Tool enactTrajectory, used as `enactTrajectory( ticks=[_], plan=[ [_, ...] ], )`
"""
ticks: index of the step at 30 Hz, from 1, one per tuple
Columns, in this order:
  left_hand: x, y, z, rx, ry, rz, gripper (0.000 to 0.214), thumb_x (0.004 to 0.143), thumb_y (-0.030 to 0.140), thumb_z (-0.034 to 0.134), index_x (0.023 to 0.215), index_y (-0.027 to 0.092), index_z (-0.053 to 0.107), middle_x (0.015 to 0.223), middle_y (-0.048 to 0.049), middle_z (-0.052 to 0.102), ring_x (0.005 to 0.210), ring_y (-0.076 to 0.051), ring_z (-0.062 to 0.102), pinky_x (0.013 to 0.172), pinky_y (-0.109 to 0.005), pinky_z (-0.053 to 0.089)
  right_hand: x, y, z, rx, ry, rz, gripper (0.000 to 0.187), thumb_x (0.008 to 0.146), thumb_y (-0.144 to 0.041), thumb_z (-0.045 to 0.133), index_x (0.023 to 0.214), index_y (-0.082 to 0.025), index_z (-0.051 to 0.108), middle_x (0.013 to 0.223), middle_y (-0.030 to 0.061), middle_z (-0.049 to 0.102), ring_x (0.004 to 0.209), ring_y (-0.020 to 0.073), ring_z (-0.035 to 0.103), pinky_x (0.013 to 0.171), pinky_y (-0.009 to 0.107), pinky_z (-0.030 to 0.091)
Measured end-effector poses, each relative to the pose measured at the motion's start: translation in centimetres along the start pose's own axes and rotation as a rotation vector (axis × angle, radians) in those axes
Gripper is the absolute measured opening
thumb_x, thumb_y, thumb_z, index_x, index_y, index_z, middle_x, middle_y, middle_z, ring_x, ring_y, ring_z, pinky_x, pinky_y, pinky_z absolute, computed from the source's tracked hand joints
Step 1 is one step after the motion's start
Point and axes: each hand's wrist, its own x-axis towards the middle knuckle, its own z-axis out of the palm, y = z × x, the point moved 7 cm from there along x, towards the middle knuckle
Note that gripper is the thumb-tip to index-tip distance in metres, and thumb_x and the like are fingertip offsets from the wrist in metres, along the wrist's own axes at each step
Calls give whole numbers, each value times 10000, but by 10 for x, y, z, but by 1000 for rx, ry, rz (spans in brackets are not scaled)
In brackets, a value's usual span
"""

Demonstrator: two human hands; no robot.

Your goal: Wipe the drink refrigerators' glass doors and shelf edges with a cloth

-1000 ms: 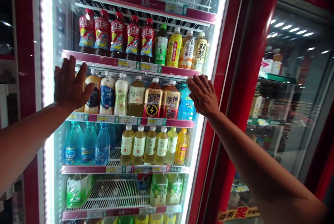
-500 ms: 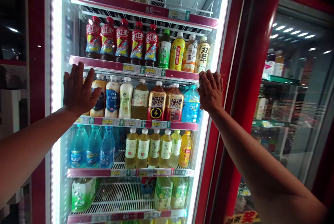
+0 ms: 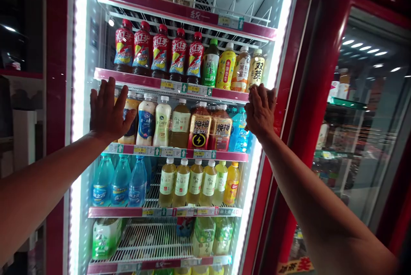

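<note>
Head view: the left hand (image 3: pixel 109 114) is spread with its fingers apart, grasping nothing, and partly hides a cream-and-dark bottle (image 3: pixel 132 104) at the left of a shelf (image 3: pixel 233 156) in a lit drinks cooler (image 3: pixel 58 138). The right hand (image 3: pixel 261 110), fingers bent, overlaps the right edge of a blue bottle (image 3: pixel 239 131) on that shelf; whether it grips anything I cannot tell.

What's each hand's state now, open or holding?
Left hand: open, fingers spread before the tall, red-framed, white-lit drinks fridge.
Right hand: palm hidden; whether closed on anything cannot be told.
</note>
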Motion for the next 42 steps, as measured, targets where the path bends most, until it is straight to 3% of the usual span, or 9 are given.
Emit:
enactTrajectory(
  ticks=[4, 9, 15, 20, 27, 30, 33, 36, 42],
  plan=[
    [1, 3, -2, -35, -4, -24, 808, 977, 652, 376, 1619, 163, 346, 1746, -154, 89, 1626, -361, 61, 1302, -598, 5, -2, -1, -4, 0, -52, -85, 584, 1063, -355, 318, 1637, -247, 333, 1667, 60, 434, 1589, 257, 305, 1332, 592, 159],
    [0, 6, -4, -26, -7, -25, 756, 998, 588, 390, 1627, 176, 310, 1756, -98, 43, 1629, -343, 47, 1304, -612, 15, 12, 0, -6, -18, 62, 36, 567, 1064, -363, 310, 1621, -267, 362, 1657, 51, 450, 1587, 264, 309, 1320, 618, 159],
    [0, 0, -1, -59, 1, -34, 766, 955, 552, 481, 1632, 225, 332, 1748, -95, 79, 1627, -351, 64, 1318, -611, 16, 9, -21, -2, -19, -32, -74, 569, 1056, -347, 341, 1620, -274, 366, 1639, 37, 480, 1575, 251, 338, 1331, 574, 178],
    [0, 0, -1, -87, 12, -36, 751, 961, 544, 477, 1632, 242, 332, 1746, -97, 93, 1624, -353, 64, 1314, -631, 22, 16, -10, -6, -66, 62, 65, 579, 1041, -332, 346, 1613, -249, 377, 1644, 65, 469, 1572, 284, 343, 1314, 636, 174],
    [0, 0, 0, -99, 13, -15, 733, 986, 565, 435, 1634, 245, 316, 1755, -67, 41, 1624, -359, 66, 1316, -623, 6, 14, -57, 2, 13, -41, -145, 563, 1062, -332, 369, 1619, -246, 366, 1615, 61, 512, 1561, 225, 368, 1341, 553, 169],
    [1, 0, 0, -128, 13, -22, 738, 981, 584, 439, 1634, 264, 309, 1760, -27, 30, 1623, -361, 68, 1324, -600, -14, 23, -58, 8, -17, -1, -27, 576, 1063, -307, 330, 1637, -265, 332, 1640, 60, 475, 1573, 260, 340, 1320, 618, 177],
    [1, -1, 0, -141, 9, -31, 752, 968, 603, 452, 1628, 264, 330, 1757, -55, 61, 1622, -368, 76, 1321, -616, -3, 30, -63, 17, -31, 17, 65, 593, 1058, -326, 319, 1650, -292, 301, 1687, 42, 399, 1611, 303, 231, 1290, 668, 204],
    [1, -2, 1, -124, 4, -26, 759, 970, 599, 452, 1630, 242, 331, 1751, -107, 83, 1621, -373, 70, 1310, -641, 11, 30, -71, 21, -36, -8, 67, 588, 1060, -352, 325, 1644, -278, 327, 1701, 38, 373, 1628, 314, 153, 1287, 634, 237],
    [0, -2, 2, -125, 8, -27, 763, 968, 595, 482, 1632, 254, 324, 1750, -108, 91, 1623, -364, 74, 1312, -626, 11, 38, -81, 23, -77, -6, 147, 587, 1060, -324, 309, 1643, -261, 331, 1711, 58, 349, 1628, 317, 158, 1283, 634, 237]
  ],
)
